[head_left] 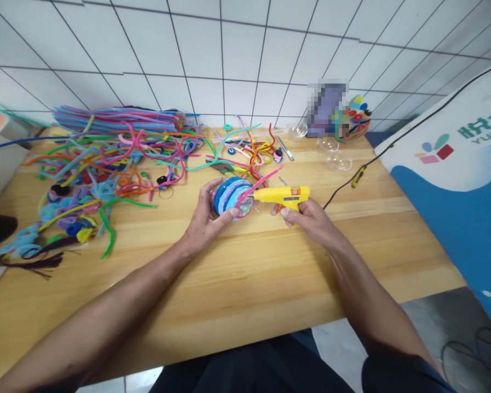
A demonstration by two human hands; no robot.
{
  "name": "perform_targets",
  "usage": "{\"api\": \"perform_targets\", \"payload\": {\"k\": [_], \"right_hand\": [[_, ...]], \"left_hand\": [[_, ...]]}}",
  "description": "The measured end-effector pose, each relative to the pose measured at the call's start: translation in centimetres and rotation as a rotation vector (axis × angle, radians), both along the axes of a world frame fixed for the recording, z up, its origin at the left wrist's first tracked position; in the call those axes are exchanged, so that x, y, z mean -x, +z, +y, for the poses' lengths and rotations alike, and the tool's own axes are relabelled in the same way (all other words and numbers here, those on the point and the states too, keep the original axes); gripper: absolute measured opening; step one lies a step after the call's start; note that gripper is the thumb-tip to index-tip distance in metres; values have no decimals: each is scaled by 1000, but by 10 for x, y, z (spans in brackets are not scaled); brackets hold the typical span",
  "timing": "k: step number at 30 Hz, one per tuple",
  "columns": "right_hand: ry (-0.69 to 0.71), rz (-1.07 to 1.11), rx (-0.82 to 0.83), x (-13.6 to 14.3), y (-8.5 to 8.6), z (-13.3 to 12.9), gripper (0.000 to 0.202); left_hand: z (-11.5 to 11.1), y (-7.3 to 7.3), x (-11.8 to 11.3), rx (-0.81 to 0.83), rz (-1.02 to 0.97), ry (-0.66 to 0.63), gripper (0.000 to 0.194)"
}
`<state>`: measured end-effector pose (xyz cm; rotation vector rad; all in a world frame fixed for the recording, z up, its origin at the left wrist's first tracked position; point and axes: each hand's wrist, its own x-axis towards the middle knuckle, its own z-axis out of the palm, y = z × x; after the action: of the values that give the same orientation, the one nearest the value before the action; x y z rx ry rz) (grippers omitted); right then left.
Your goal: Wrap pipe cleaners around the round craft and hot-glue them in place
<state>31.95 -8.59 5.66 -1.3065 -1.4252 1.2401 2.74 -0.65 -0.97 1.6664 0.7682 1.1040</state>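
My left hand (pixel 208 217) is closed around a ball (pixel 229 197) wound with blue, light blue and purple pipe cleaners. The ball's right end shows a greyish patch that the winding does not cover. From that end a pink pipe cleaner (pixel 269 177) sticks out toward the upper right. In my right hand (pixel 309 218) is a yellow glue gun (pixel 284 195), gripped by its handle with fingers near the orange trigger. Its nozzle points left and meets the ball's uncovered end; whether it touches is too small to tell.
Loose pipe cleaners (pixel 85 180) and a bundle (pixel 118 119) cover the table's left and back. Behind the ball lie scissors (pixel 221 166) and a craft knife (pixel 285 148). Clear plastic domes (pixel 339 161), a decorated round piece (pixel 354 120) and a yellow cutter (pixel 359 177) are right. A black cord (pixel 366 164) crosses there.
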Motion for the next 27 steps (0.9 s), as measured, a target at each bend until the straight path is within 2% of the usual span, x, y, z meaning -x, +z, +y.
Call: {"api": "perform_targets", "payload": {"k": [5, 20, 27], "right_hand": [[29, -12, 17, 3, -1, -2, 40], [-6, -28, -16, -3, 1, 1, 40], [41, -11, 13, 2, -5, -2, 39]], "left_hand": [[-1, 0, 0, 14, -8, 1, 87], [0, -1, -1, -5, 8, 23, 87], [-2, 2, -1, 23, -9, -7, 87]]}}
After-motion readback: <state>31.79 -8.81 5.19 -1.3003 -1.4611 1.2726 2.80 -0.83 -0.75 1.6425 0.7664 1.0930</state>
